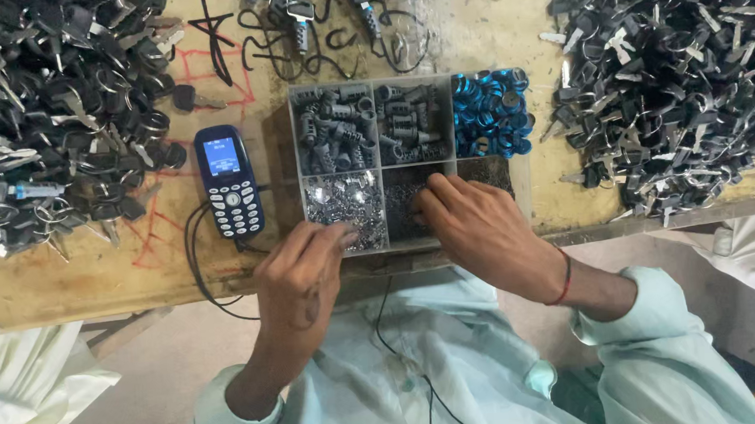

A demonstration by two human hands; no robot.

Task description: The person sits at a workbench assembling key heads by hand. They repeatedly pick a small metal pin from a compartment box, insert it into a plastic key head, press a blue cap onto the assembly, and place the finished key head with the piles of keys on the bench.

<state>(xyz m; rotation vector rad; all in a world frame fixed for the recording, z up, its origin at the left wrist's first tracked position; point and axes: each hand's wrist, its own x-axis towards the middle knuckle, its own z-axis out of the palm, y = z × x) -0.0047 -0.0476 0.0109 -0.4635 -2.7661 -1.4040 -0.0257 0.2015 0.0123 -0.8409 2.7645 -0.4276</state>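
Right hand point(473, 227) fingers pinched together in the compartment tray's point(525, 187) dark pins point(404, 203); left hand point(302, 276) fingers closed beside the silver ones point(341, 199): tiny, light, rigid, likely slippery, best tip-pinched.

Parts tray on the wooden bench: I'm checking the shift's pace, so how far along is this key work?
Done: unclear; big heaps of black-headed keys and flank the clear compartmented parts tray. In hand: right hand picks in the dark middle compartment, left hand pinches at the silver-bits compartment. Left: cannot tell.
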